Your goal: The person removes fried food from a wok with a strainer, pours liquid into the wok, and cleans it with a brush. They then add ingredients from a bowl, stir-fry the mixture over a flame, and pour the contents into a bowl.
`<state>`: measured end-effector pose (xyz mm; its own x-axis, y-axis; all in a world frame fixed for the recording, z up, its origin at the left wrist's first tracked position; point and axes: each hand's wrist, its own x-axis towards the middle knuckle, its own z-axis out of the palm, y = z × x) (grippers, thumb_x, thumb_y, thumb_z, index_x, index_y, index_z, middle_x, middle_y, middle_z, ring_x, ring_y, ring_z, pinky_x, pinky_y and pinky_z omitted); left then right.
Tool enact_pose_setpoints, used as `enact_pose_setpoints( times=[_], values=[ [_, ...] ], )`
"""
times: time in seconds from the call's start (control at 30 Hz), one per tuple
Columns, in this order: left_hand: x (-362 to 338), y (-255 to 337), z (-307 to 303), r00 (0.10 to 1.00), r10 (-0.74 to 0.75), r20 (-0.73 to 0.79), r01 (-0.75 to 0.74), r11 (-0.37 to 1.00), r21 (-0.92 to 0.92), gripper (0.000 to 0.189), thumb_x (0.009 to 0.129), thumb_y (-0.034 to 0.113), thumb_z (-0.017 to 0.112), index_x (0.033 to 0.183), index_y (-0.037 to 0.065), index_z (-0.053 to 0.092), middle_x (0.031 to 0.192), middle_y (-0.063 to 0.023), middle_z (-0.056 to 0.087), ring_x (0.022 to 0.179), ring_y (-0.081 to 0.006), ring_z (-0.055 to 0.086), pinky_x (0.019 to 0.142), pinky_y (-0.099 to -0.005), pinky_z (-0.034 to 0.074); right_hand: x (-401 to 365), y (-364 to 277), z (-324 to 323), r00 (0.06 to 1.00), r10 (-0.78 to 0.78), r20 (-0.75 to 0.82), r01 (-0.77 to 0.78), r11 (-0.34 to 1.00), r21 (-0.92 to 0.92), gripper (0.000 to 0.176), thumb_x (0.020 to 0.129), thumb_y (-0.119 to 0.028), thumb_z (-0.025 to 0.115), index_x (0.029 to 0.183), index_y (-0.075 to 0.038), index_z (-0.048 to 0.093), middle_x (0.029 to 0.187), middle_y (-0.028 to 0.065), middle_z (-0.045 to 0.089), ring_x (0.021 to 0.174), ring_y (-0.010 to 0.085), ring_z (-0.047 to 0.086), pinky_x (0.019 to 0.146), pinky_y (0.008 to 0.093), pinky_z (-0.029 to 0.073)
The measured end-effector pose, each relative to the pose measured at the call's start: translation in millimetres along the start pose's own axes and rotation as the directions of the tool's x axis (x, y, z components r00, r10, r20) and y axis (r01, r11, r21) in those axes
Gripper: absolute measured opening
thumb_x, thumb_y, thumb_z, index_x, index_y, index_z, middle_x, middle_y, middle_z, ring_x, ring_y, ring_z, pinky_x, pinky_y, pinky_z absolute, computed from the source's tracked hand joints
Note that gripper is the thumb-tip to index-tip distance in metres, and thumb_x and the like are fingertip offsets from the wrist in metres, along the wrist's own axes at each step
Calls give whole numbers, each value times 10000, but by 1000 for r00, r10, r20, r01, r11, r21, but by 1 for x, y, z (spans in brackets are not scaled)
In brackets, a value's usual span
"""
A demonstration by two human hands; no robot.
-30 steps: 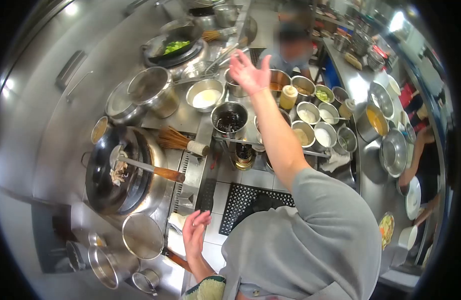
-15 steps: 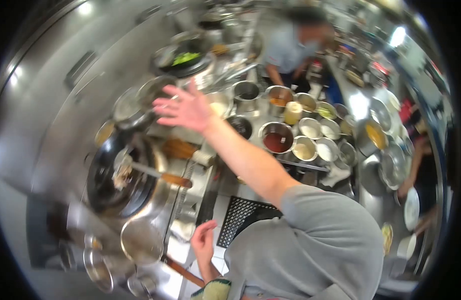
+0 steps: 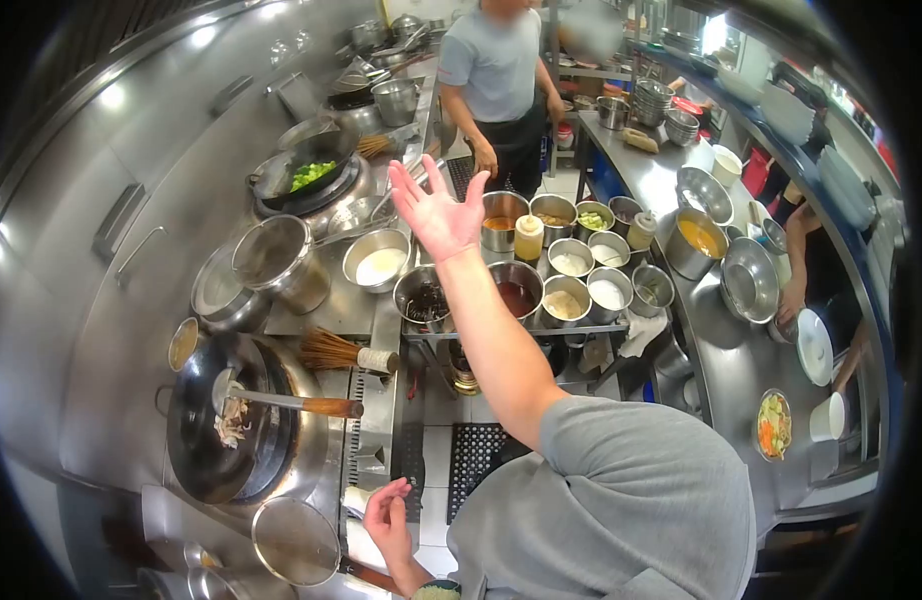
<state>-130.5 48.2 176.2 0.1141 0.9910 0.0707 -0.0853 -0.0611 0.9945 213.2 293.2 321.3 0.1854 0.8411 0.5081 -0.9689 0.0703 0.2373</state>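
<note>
My right hand [image 3: 439,212] is stretched out with fingers spread and palm showing, raised over the row of pots and touching nothing. My left hand [image 3: 389,522] hangs low by the stove's front edge, fingers loosely curled, with nothing seen in it. Nearest to it are a round strainer [image 3: 296,541] and its wooden handle [image 3: 369,575]; they look apart from the hand. Farther left, a ladle [image 3: 281,400] with a wooden handle rests across a black wok [image 3: 196,430]. Pale cooked pieces [image 3: 231,425] lie by the ladle's bowl.
A bamboo brush [image 3: 331,352] lies beside the wok. Metal pots of sauces and seasonings [image 3: 566,300] stand ahead, with squeeze bottles [image 3: 529,238]. Another wok holds chopped greens [image 3: 313,177]. A co-worker [image 3: 491,70] stands beyond. The right-hand counter [image 3: 726,375] carries bowls and plates.
The view has turned and sharpened, bringing more of the far kitchen into sight. My right hand has swung rightward relative to the stove, its fingers pointing more upward.
</note>
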Motion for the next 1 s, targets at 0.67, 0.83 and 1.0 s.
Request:
enact_pose_setpoints(
  times=[0.67, 0.83, 1.0],
  values=[
    [52, 58, 4, 915, 277, 292, -315, 945, 91, 298, 865, 141, 595, 1091, -52, 580, 949, -173, 671, 874, -230, 654, 849, -341, 480, 135, 56, -30, 803, -60, -593, -315, 801, -508, 1290, 596, -856, 533, 1470, -153, -103, 1470, 328, -39, 1358, 495, 79, 996, 673, 254],
    [4, 24, -37, 973, 214, -83, -211, 977, 46, 278, 855, 109, 577, 1073, -63, 572, 926, -170, 665, 894, -221, 635, 856, -340, 468, 47, 147, -65, 850, 457, 263, 518, -631, -577, 765, 698, -498, 709, 1269, -43, 480, 1143, 281, 527, 1085, 379, 552, 873, 430, 484],
    [-16, 23, -61, 939, 289, -187, -291, 957, 17, 289, 830, 119, 581, 1044, -75, 575, 967, -178, 651, 890, -222, 610, 870, -337, 446, -54, 181, -92, 520, 605, -603, 508, -787, -351, 614, 797, -457, 615, 1181, 14, 534, 1019, 234, 623, 973, 340, 621, 799, 436, 518]
  ],
)
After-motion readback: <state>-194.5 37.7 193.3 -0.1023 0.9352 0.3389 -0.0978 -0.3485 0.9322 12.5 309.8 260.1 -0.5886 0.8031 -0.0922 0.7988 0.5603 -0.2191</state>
